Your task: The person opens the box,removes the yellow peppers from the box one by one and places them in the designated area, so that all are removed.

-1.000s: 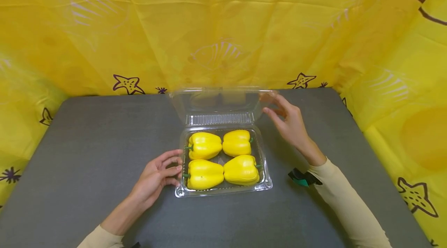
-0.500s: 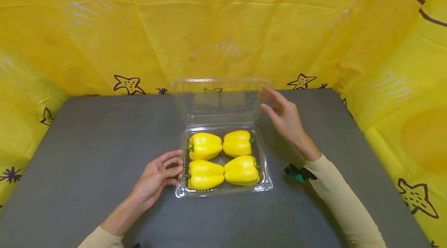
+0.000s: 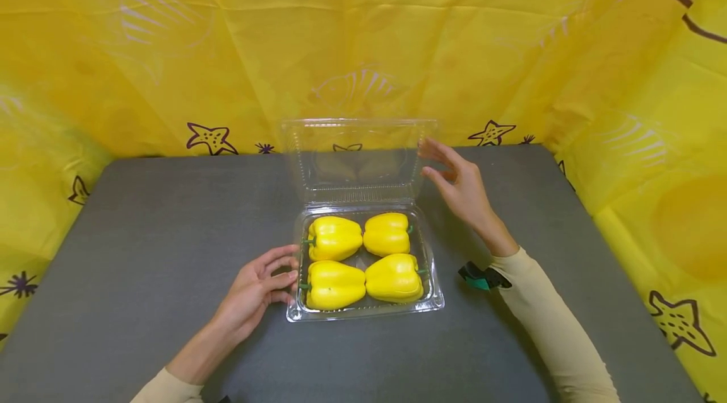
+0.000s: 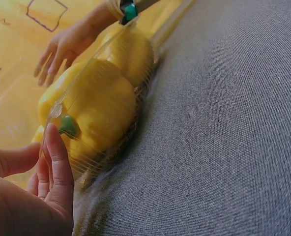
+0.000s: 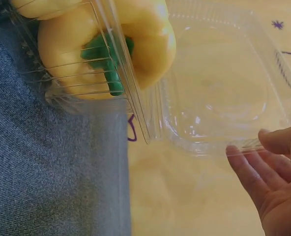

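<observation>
A clear plastic clamshell container [image 3: 363, 313] sits on the table with its lid [image 3: 363, 128] raised at the back. Several yellow bell peppers [image 3: 335, 284] with green stems lie in its base in two rows. At the base's left edge, my left hand [image 3: 250, 289] holds the rim, the thumb on one side and the fingers on the other, as the left wrist view shows. My right hand [image 3: 462, 185] is at the right edge of the lid, which passes between thumb [image 5: 276, 140] and fingers. How firmly it grips there is hard to tell.
The grey table [image 3: 170, 220] extends on both sides of the container. A yellow cloth [image 3: 363, 43] printed with fish and starfish hangs behind it and at both sides. A dark and green strap [image 3: 483, 277] is at the right sleeve's cuff.
The lid has swung back from a forward tilt to a more upright position. My right hand has shifted slightly left with it. My left hand and the peppers stay in place.
</observation>
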`<state>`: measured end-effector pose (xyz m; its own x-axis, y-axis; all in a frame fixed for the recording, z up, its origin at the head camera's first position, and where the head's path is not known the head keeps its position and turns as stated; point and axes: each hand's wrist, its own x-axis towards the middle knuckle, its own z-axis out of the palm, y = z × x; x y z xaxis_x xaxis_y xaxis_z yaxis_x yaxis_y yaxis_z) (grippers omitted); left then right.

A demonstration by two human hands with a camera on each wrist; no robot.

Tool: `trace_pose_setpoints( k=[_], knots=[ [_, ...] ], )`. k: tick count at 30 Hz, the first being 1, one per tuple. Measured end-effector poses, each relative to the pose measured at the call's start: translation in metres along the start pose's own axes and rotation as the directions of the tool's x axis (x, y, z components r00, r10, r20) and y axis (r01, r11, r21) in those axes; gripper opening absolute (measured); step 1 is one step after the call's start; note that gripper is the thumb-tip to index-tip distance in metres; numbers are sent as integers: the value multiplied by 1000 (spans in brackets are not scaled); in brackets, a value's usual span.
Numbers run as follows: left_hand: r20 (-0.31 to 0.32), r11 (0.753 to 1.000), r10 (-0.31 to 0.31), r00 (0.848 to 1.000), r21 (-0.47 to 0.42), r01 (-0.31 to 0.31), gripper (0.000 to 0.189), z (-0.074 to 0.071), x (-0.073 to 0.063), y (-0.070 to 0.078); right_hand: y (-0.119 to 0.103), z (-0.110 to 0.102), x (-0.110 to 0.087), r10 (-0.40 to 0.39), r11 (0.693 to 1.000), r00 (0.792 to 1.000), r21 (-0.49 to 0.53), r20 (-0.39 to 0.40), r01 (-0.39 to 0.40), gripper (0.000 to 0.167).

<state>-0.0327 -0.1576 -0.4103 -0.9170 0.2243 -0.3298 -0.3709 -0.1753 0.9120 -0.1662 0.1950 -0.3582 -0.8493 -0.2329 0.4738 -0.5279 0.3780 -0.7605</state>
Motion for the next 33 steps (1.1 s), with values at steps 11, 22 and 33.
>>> trace_pose_setpoints(
  k=[11,22,33],
  knots=[
    [-1,1000,-4,1000,-7,4,57,0,-1,-1,4,3,5,42,999,999,25,7,-42,51],
    [2,1000,-3,1000,-3,3,57,-1,-1,-1,-9,4,13,96,989,995,109,32,-99,45],
    [0,1000,-2,1000,0,2,57,-1,-1,-1,30,6,19,184,965,981,177,61,-192,43]
  ],
)
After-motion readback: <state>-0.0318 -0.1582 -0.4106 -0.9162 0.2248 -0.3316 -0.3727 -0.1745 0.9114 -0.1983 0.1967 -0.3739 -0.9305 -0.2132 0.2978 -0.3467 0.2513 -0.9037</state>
